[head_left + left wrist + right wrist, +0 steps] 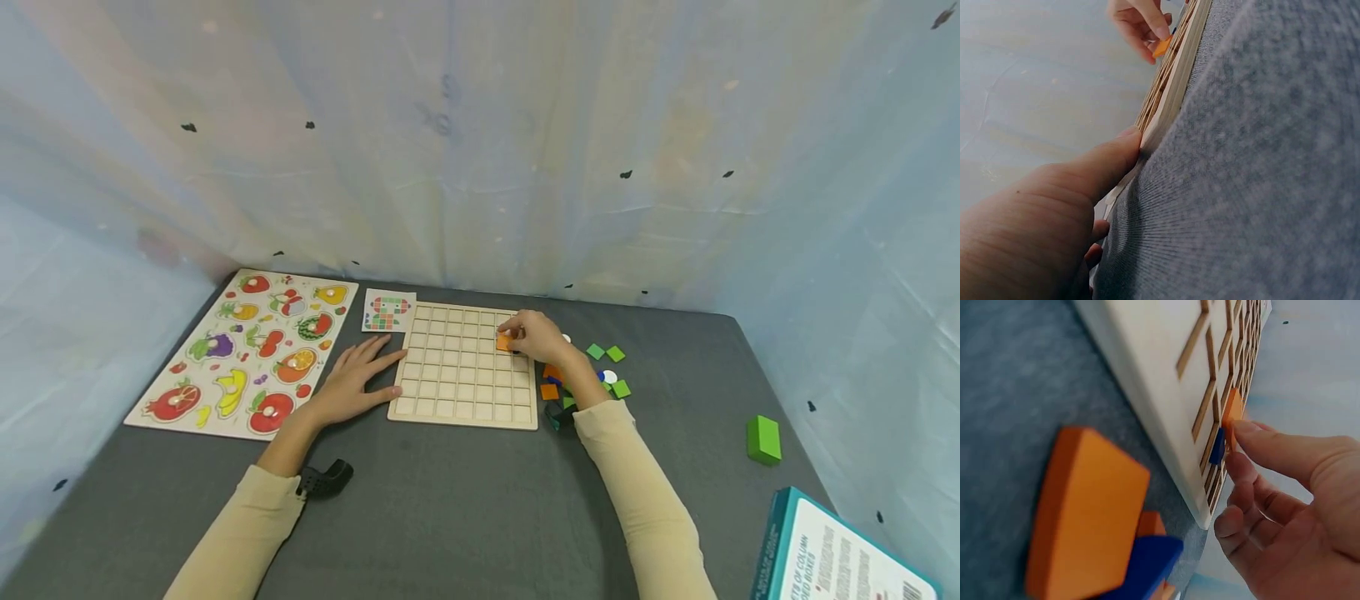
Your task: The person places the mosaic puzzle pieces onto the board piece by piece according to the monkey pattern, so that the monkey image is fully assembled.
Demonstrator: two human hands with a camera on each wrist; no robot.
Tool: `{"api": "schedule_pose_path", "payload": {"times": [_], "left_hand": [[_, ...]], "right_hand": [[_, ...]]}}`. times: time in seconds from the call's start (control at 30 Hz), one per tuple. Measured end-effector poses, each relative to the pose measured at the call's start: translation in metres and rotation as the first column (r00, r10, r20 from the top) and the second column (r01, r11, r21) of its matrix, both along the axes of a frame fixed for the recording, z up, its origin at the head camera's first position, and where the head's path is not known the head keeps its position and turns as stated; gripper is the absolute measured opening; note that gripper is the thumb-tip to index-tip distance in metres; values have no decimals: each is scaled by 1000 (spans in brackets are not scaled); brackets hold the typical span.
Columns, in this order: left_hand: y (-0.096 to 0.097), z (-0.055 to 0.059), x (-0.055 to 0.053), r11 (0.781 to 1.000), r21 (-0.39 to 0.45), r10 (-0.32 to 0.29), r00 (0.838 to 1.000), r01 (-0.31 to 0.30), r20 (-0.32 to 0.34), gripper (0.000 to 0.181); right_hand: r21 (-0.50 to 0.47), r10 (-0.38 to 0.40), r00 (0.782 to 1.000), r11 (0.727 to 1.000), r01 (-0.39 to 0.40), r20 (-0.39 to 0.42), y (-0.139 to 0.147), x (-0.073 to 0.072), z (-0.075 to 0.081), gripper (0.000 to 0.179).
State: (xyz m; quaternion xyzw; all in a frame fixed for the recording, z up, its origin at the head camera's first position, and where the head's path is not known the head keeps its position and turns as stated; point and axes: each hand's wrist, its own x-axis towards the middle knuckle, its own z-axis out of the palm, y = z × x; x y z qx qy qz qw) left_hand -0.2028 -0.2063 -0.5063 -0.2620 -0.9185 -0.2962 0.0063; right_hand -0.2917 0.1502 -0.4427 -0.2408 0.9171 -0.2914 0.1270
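Observation:
A wooden grid board [450,409] lies on the grey cloth in front of the person. The right hand [537,335] is over its upper right part and pinches an orange square tile [504,342] between thumb and fingers. In the right wrist view a dark blue tile [1217,447] sits in the grid beside the orange one, near the fingertips. At the board's left edge the left hand [357,378] lies spread, its thumb and a fingertip touching the rim. The left wrist view shows that thumb [1107,164] against the board's side.
Loose green tiles [621,389], orange tiles [550,392] and other colours lie right of the board. A small pattern card [388,311] touches its top left corner. A fruit puzzle board [247,354] is at left. A green block [764,440] and a teal box [840,550] are far right.

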Motion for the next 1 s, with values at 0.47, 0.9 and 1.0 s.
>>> {"api": "schedule_pose_path", "payload": {"times": [0.47, 0.9, 1.0], "left_hand": [[-2, 4, 0, 1000, -6, 8, 1000, -8, -4, 68], [1, 0, 1, 1000, 6, -1, 1000, 1, -29, 68], [1, 1, 1, 1000, -7, 0, 1000, 0, -14, 69]], "right_hand": [[474, 133, 988, 877, -78, -83, -8, 64, 7, 76], [130, -90, 946, 982, 136, -313, 54, 51, -1, 20], [118, -166, 945, 971, 207, -282, 76, 40, -4, 14]]}}
